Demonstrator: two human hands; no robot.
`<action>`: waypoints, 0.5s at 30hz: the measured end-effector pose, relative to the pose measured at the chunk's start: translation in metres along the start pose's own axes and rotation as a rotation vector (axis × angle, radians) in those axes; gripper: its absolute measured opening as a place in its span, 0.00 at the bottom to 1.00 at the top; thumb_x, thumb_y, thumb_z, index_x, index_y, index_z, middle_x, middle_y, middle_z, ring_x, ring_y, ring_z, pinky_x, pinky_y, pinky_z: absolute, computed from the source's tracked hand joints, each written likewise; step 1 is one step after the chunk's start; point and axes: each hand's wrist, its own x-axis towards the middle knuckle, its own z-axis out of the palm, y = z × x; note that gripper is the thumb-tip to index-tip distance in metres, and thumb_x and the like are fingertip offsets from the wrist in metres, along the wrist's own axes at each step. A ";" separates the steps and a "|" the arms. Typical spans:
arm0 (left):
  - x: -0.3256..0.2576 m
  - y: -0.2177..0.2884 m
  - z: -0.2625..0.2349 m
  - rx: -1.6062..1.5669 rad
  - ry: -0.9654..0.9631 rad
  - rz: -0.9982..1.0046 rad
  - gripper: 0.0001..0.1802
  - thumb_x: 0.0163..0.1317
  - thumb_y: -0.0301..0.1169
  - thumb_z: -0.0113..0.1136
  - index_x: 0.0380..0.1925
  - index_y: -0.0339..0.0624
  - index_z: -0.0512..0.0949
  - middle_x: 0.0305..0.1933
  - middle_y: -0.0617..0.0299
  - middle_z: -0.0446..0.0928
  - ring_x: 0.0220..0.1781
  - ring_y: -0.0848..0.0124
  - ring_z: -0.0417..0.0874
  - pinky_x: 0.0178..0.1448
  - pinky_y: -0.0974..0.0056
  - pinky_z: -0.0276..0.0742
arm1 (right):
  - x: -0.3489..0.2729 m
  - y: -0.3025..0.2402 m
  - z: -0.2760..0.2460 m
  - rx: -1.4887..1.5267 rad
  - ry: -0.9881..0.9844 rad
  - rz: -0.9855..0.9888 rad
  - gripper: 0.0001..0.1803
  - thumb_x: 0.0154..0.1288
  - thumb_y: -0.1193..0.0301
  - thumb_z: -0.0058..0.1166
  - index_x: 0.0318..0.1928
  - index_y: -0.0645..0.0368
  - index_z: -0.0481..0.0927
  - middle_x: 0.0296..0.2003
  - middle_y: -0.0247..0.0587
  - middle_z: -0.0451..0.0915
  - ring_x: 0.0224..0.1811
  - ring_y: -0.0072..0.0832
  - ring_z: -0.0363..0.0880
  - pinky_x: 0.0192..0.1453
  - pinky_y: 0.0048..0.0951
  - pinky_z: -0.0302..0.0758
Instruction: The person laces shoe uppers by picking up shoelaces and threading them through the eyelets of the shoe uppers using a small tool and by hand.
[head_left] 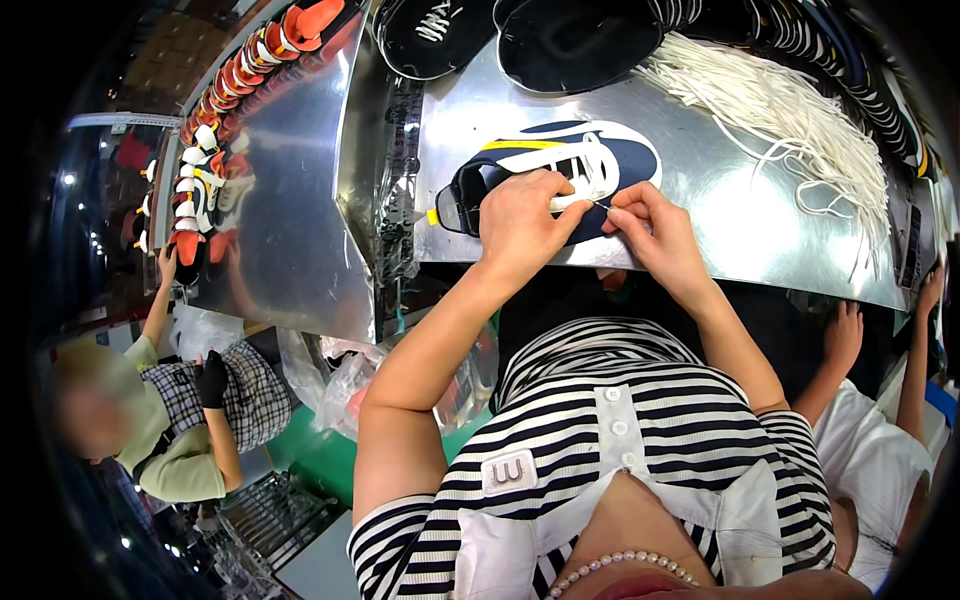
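Observation:
A navy shoe upper (638, 157) with white trim and a yellow stripe lies on the metal table, its toe to the right. My left hand (525, 215) rests over its tongue and lacing area, fingers bent and thumb reaching toward the eyelets. What those fingers grip, if anything, is hidden. White lace (598, 170) loops across the front of the opening. Just right of the left thumb, my right hand (655, 230) pinches a thin white lace end near the navy side of the shoe.
A heap of white laces (800, 140) covers the table's right part. Dark shoe parts (575, 45) stand at the far edge, with stacked uppers (850, 60) far right. At left, a person (200, 420) stands by a metal surface (275, 200) with lined-up shoes; another person (870, 460) is at right.

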 end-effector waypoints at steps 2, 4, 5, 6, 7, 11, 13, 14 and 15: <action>0.003 -0.004 0.003 -0.004 0.014 0.006 0.15 0.50 0.41 0.70 0.27 0.40 0.82 0.28 0.58 0.81 0.32 0.58 0.82 0.37 0.59 0.75 | 0.002 -0.003 0.000 -0.005 -0.002 0.032 0.07 0.69 0.74 0.53 0.41 0.66 0.74 0.30 0.44 0.84 0.35 0.26 0.84 0.43 0.26 0.77; 0.005 -0.006 0.005 -0.034 0.006 -0.008 0.16 0.50 0.41 0.70 0.28 0.40 0.82 0.29 0.58 0.81 0.32 0.58 0.82 0.37 0.59 0.75 | 0.004 -0.004 -0.003 -0.010 -0.002 0.064 0.07 0.69 0.74 0.53 0.41 0.66 0.74 0.30 0.44 0.83 0.35 0.26 0.84 0.43 0.26 0.77; 0.008 -0.005 0.006 -0.038 0.009 -0.006 0.16 0.50 0.41 0.70 0.28 0.40 0.82 0.29 0.58 0.81 0.32 0.58 0.82 0.37 0.59 0.75 | 0.005 -0.004 -0.004 -0.007 0.003 0.057 0.07 0.69 0.74 0.53 0.41 0.66 0.74 0.30 0.43 0.83 0.35 0.26 0.84 0.43 0.26 0.77; 0.013 -0.005 0.004 -0.034 0.019 0.013 0.15 0.50 0.41 0.70 0.28 0.39 0.82 0.29 0.57 0.81 0.32 0.58 0.82 0.36 0.59 0.75 | 0.008 -0.005 -0.005 -0.004 0.008 0.045 0.07 0.68 0.73 0.53 0.41 0.65 0.74 0.29 0.43 0.83 0.35 0.26 0.84 0.43 0.26 0.77; 0.011 -0.005 0.003 -0.029 0.026 0.024 0.15 0.50 0.40 0.70 0.28 0.39 0.82 0.29 0.57 0.81 0.31 0.58 0.82 0.36 0.59 0.76 | 0.008 -0.003 -0.001 -0.004 0.003 0.044 0.07 0.68 0.73 0.53 0.41 0.65 0.74 0.29 0.43 0.83 0.35 0.26 0.84 0.43 0.26 0.77; -0.016 -0.018 -0.018 -0.070 0.102 0.044 0.12 0.51 0.38 0.67 0.25 0.41 0.81 0.28 0.53 0.80 0.32 0.54 0.82 0.37 0.55 0.78 | 0.009 -0.013 0.032 -0.088 0.016 -0.047 0.06 0.69 0.75 0.50 0.41 0.65 0.74 0.32 0.46 0.83 0.34 0.29 0.83 0.40 0.28 0.77; -0.026 -0.010 -0.014 -0.142 0.026 -0.106 0.11 0.49 0.38 0.65 0.22 0.42 0.79 0.25 0.53 0.79 0.30 0.54 0.82 0.34 0.52 0.76 | 0.013 0.009 0.043 -0.327 0.093 -0.213 0.06 0.69 0.74 0.44 0.39 0.64 0.74 0.31 0.47 0.80 0.32 0.35 0.81 0.37 0.34 0.76; -0.022 -0.007 -0.004 -0.228 0.033 0.010 0.12 0.51 0.41 0.66 0.23 0.45 0.81 0.28 0.51 0.80 0.32 0.55 0.84 0.34 0.54 0.78 | 0.017 0.024 0.038 -0.354 0.104 -0.152 0.07 0.69 0.73 0.43 0.39 0.63 0.74 0.27 0.47 0.77 0.31 0.40 0.79 0.36 0.38 0.75; -0.020 -0.012 0.010 -0.030 0.035 0.290 0.09 0.50 0.38 0.63 0.21 0.44 0.80 0.27 0.52 0.80 0.31 0.55 0.83 0.33 0.54 0.77 | 0.015 0.033 0.035 -0.415 0.162 -0.204 0.09 0.69 0.73 0.42 0.38 0.64 0.75 0.24 0.45 0.74 0.28 0.40 0.77 0.36 0.40 0.74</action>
